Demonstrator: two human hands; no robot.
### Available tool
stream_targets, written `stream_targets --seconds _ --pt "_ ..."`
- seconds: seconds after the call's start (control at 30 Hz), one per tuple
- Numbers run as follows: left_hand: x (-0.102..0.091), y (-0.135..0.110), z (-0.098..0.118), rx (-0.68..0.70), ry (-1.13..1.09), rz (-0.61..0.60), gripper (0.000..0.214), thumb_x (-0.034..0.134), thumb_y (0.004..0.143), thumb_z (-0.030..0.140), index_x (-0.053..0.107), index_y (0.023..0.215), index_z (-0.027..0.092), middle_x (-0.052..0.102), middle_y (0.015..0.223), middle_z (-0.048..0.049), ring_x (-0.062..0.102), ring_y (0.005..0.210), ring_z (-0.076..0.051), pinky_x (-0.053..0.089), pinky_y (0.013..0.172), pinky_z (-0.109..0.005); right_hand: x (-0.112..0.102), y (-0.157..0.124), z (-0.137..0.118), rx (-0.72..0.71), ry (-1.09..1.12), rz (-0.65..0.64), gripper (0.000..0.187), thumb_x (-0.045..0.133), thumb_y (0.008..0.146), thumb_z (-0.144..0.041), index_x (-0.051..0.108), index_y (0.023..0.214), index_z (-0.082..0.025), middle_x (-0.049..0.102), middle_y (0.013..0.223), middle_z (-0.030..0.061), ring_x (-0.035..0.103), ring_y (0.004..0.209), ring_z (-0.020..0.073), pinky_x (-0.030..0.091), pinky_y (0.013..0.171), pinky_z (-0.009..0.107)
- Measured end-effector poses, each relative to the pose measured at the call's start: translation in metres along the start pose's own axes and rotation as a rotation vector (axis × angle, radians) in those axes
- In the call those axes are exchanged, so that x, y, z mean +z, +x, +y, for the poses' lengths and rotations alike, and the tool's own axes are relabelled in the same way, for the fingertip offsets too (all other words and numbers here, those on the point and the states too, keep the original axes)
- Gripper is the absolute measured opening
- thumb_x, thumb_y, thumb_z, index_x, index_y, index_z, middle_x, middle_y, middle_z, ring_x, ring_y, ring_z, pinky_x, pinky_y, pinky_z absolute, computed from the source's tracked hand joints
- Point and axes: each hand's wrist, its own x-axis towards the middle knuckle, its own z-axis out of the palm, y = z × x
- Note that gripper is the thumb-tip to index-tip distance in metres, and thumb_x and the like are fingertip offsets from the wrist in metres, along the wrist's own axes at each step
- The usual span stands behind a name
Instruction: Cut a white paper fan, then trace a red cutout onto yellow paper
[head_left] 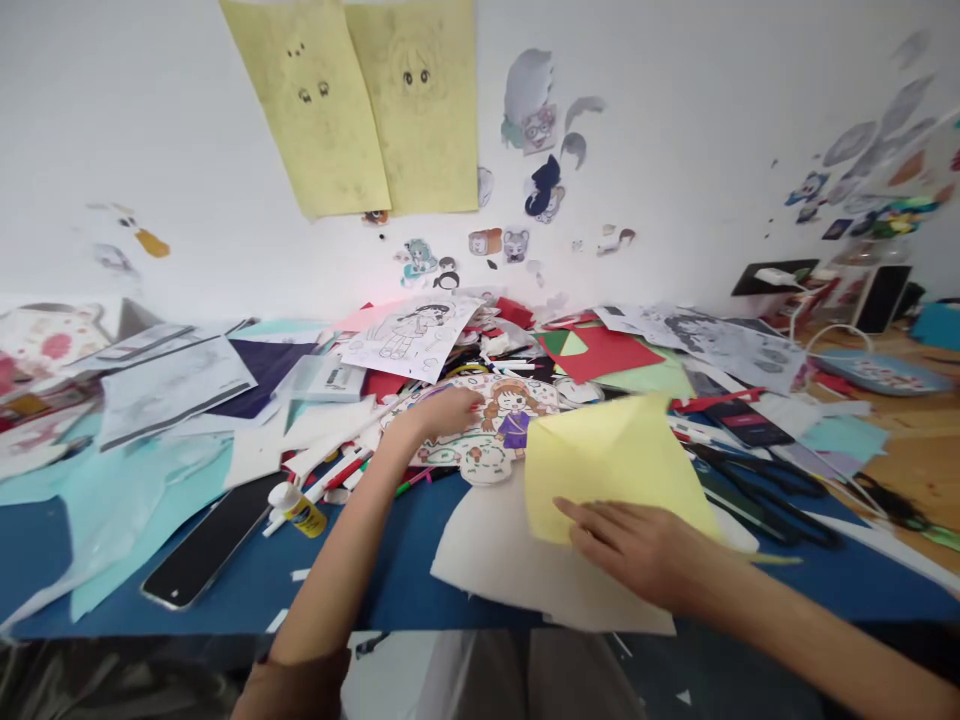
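**Two hands at work on a paper-strewn counter**

Closest to me, a sheet of white paper [525,570] lies on the blue-covered counter [397,585], with a yellow sheet [615,470] curling up above it. The right hand [637,550] lies across the yellow sheet's lower edge, its grip wide and its fingers [592,518] spread flat on the paper, with no pinch showing.

The left hand [442,412] reaches forward onto a coloured paper cutout [480,430] of a girl with braids in a purple dress. Its fingers curve down onto the cutout, but I cannot tell whether that grip is pinching it or only resting there.

Left of that arm stand a small glue bottle [298,510] and a black phone [206,540]. To the right, black-handled scissors [765,497] lie near a second phone [742,420].

Further back, a line drawing of a figure [411,335] tops the heaped papers, and two yellow sheets [352,105] hang on the white wall [675,100] among paper cutouts.
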Motion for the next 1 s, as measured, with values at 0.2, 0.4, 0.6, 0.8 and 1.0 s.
stream_targets --seconds 0.2,0.4,0.6,0.8,1.0 --pt "0.058 -0.036 -0.017 0.185 0.208 -0.065 0.096 0.056 0.075 0.063 0.01 0.147 0.02 0.005 0.153 -0.0164 0.002 0.141 -0.035 0.013 0.111 -0.056 -0.012 -0.034 -0.04 0.176 0.053 0.143 0.034 0.03 0.089 -0.006 0.062 0.082 -0.018 0.07 0.099 0.0101 0.068 0.085 0.0165 0.057 0.071 0.029" --pt "0.071 -0.044 -0.027 0.388 0.446 0.1 0.083 0.037 0.084 0.066 0.021 0.145 0.012 0.016 0.151 -0.0182 0.015 0.14 -0.034 0.019 0.111 -0.056 -0.002 -0.058 -0.064 0.322 0.134 0.246 0.037 0.029 0.091 -0.008 0.062 0.104 -0.015 0.07 0.101 0.0072 0.064 0.099 0.0161 0.053 0.091 0.032" --pt "0.067 -0.023 -0.025 0.406 0.473 0.245 0.044 0.027 0.096 0.032 0.05 0.128 0.014 0.05 0.134 -0.0133 0.046 0.126 -0.026 0.038 0.104 -0.04 -0.014 -0.057 -0.063 0.251 0.122 0.208 0.036 0.031 0.09 -0.008 0.065 0.101 -0.013 0.069 0.105 0.0061 0.063 0.102 0.0157 0.049 0.096 0.029" --pt "0.068 0.011 -0.012 0.254 0.343 0.307 0.037 0.034 0.094 0.028 0.054 0.122 0.013 0.054 0.129 -0.0151 0.049 0.12 -0.028 0.04 0.099 -0.043 -0.023 -0.047 -0.072 0.191 0.196 0.235 0.037 0.03 0.09 -0.009 0.067 0.096 -0.012 0.07 0.101 0.0074 0.063 0.102 0.0161 0.051 0.095 0.029" --pt "0.054 0.009 0.011 0.103 0.034 0.254 0.054 0.015 0.096 0.038 0.06 0.109 0.012 0.066 0.101 -0.0125 0.06 0.097 -0.022 0.043 0.091 -0.036 -0.017 -0.061 -0.102 0.208 0.26 0.475 0.036 0.029 0.095 -0.014 0.065 0.09 -0.013 0.072 0.093 0.005 0.064 0.1 0.0156 0.046 0.099 0.031"
